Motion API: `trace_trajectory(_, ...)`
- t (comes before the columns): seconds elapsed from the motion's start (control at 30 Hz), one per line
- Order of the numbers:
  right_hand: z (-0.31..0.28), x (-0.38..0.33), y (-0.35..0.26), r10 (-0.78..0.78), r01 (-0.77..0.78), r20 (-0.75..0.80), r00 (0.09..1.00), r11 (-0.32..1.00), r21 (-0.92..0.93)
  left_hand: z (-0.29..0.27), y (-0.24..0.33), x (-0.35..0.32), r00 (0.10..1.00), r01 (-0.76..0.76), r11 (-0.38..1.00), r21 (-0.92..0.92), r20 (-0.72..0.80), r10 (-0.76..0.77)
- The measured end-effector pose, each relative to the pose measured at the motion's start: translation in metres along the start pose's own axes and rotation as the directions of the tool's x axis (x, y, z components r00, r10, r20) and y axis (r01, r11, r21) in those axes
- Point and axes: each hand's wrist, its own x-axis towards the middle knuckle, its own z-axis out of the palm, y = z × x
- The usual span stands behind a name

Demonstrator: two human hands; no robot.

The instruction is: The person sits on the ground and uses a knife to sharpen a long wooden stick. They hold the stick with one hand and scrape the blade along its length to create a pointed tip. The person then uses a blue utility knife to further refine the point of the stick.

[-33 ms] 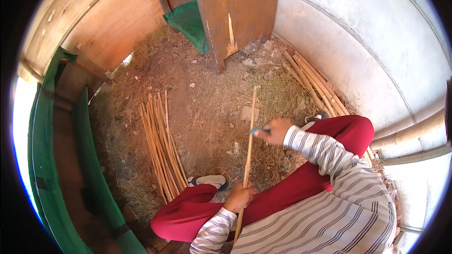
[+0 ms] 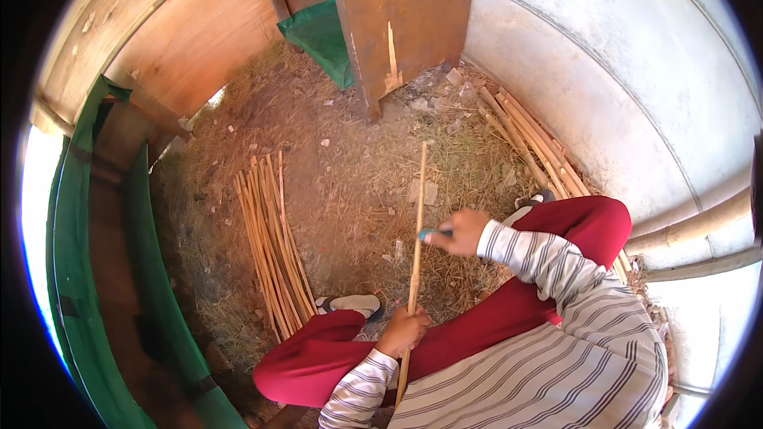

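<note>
A long, thin bamboo stick point(image 2: 417, 258) slants up and away from my lap, its far tip above the dirt floor. Around its lower part my left hand point(image 2: 403, 332) is wrapped, close to my thigh. Further up, my right hand point(image 2: 467, 230) is closed around a small tool point(image 2: 431, 235), dark with a blue-teal end, which meets the side of the stick. Blur and the fingers hide what kind of tool it is. To the left of the stick lies a bundle of similar bamboo sticks point(image 2: 270, 246) on the ground.
Longer bamboo poles point(image 2: 532, 143) lie along the white wall point(image 2: 604, 56) at the right. Ahead stands a brown wooden table point(image 2: 405, 32) with a green cover. A green-edged bench point(image 2: 159, 270) curves along the left. My crossed legs in red trousers point(image 2: 334, 357) are below.
My right hand and the tool have slid a little down the stick, toward me. The stick's far tip has swung slightly left. My left hand has hardly moved.
</note>
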Motion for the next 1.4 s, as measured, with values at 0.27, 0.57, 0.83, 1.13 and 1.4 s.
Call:
trace_trajectory(0.27,0.025,-0.019,-0.021,-0.058,0.054,-0.048,0.997,0.996,-0.072,0.003,0.007,-0.001,0.99,-0.091,0.994,0.054,-0.104,0.096)
trace_trajectory(0.57,0.013,0.014,0.006,0.099,-0.107,-0.134,0.986,0.993,-0.054,0.006,0.003,-0.009,0.996,-0.056,0.995,0.086,-0.063,0.061)
trace_trajectory(0.83,0.011,0.04,0.024,0.168,-0.173,-0.085,0.982,0.983,-0.054,0.014,0.002,-0.013,0.995,-0.01,0.995,0.102,-0.099,0.02)
trace_trajectory(1.13,-0.008,0.057,0.056,0.268,-0.276,-0.139,0.953,0.96,-0.04,0.008,-0.003,-0.01,0.999,-0.015,0.999,0.049,-0.04,0.017)
trace_trajectory(1.4,-0.023,0.08,0.08,0.484,-0.469,-0.172,0.858,0.875,0.121,0.007,-0.007,-0.01,0.998,0.025,0.992,0.121,-0.058,-0.018)
